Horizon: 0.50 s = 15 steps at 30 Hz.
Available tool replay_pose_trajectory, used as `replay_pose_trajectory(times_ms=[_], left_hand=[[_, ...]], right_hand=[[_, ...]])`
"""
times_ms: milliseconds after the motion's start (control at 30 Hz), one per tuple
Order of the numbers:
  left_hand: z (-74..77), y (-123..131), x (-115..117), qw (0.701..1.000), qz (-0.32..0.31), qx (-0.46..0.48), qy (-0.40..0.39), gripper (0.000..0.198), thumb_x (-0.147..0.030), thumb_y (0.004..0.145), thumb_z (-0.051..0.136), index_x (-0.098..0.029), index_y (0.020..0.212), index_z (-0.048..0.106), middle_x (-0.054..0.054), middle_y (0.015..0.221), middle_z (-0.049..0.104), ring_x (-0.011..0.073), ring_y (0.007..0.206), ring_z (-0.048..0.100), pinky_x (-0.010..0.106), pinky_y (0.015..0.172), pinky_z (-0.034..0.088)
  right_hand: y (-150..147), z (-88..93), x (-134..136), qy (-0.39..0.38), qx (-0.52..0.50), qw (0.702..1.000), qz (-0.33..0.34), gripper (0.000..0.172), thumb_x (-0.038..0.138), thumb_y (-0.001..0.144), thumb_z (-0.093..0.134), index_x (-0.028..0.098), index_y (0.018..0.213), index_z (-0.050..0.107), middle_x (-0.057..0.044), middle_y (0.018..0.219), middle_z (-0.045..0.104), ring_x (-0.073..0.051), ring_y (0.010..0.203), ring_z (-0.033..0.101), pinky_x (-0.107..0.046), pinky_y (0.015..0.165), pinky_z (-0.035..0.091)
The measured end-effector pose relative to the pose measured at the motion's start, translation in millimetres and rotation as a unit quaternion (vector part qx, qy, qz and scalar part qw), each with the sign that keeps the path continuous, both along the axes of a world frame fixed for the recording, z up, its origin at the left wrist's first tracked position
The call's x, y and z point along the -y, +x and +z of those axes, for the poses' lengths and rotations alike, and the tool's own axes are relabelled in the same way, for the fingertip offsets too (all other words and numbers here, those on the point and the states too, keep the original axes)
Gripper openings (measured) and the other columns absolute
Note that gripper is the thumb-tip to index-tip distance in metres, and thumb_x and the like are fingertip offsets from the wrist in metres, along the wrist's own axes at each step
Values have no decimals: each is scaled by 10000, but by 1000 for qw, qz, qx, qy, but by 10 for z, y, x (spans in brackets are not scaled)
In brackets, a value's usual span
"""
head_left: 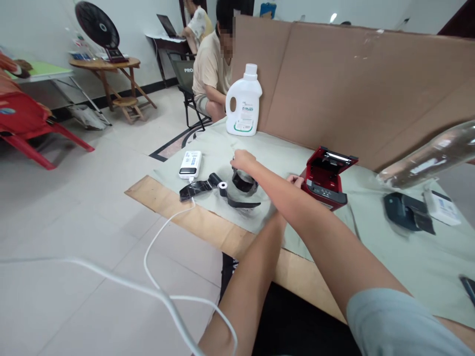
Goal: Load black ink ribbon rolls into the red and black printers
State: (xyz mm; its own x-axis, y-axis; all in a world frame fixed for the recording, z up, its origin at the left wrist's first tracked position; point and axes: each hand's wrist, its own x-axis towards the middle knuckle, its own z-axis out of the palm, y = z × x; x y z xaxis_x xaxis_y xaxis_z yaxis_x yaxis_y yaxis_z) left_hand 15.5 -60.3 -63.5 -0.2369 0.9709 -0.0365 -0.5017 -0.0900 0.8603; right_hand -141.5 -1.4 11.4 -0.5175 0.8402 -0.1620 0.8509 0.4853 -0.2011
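My forearms cross in front of me, the right one over the left. My right hand (pixel 244 160) is on the left, closed at the upper rim of a black ring-shaped roll (pixel 245 184); its fingertips are partly hidden. My left hand (pixel 296 181) grips the left side of a red printer-like box (pixel 326 190) whose lid stands raised; my right forearm hides part of that hand. Left of the roll lie a small black roll with a white core (pixel 222 186), a black strip (pixel 243 203) and a glossy black piece (pixel 195 190).
A white power bank (pixel 190 164) with a white cable (pixel 148 252) lies left. A white jug (pixel 245 106) stands before a cardboard panel (pixel 334 74). To the right are a clear plastic tube (pixel 426 155), a black device (pixel 404 211) and a white box (pixel 441 206). People sit beyond.
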Motion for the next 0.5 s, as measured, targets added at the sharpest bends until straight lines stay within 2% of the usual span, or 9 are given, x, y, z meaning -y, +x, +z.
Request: replay_pose_trajectory(times_ms=[67,133,233,333,433,500], left_hand=[[13,-19,-9,1000,-20,-14,-8,120,-299,912,607,-219,824,610,18,797,624,185,781,552,320,787,426],[19,-31,-23,1000,-22,-15,-12,122,-305,898,623,-217,814,615,15,779,613,181,769,546,311,778,424],[11,-33,-43,1000,-14,-2,-8,132,-301,881,651,-216,792,601,13,768,594,175,766,543,312,814,427],[-18,-20,-62,1000,-12,0,-7,135,-308,870,651,-222,782,596,11,774,595,172,759,540,310,811,430],[-60,4,-81,1000,-4,-24,-6,132,-319,861,632,-224,773,606,5,765,603,170,745,531,298,758,421],[-85,19,-89,999,11,-34,-8,145,-308,854,623,-216,744,599,1,741,596,166,733,524,293,739,414]], right_hand=[[3,-92,48,-3,22,1000,9,371,280,931,606,136,1264,685,-219,1336,674,-318,1169,686,-372,880,553],[19,-93,94,-2,34,999,7,378,339,951,606,134,1259,686,-228,1334,668,-331,1204,666,-399,928,532],[69,81,238,72,19,997,34,518,522,979,562,127,1299,657,-244,1353,635,-366,1257,615,-471,1026,464],[133,281,531,128,-22,985,111,595,617,991,476,153,1323,645,-224,1338,632,-353,1170,643,-454,984,462],[178,286,864,97,21,973,210,475,537,951,577,146,1180,720,-207,1219,695,-350,1092,656,-422,919,457],[193,184,1021,102,63,957,265,286,358,919,641,129,1052,748,-203,1096,736,-355,1101,643,-434,961,410]])
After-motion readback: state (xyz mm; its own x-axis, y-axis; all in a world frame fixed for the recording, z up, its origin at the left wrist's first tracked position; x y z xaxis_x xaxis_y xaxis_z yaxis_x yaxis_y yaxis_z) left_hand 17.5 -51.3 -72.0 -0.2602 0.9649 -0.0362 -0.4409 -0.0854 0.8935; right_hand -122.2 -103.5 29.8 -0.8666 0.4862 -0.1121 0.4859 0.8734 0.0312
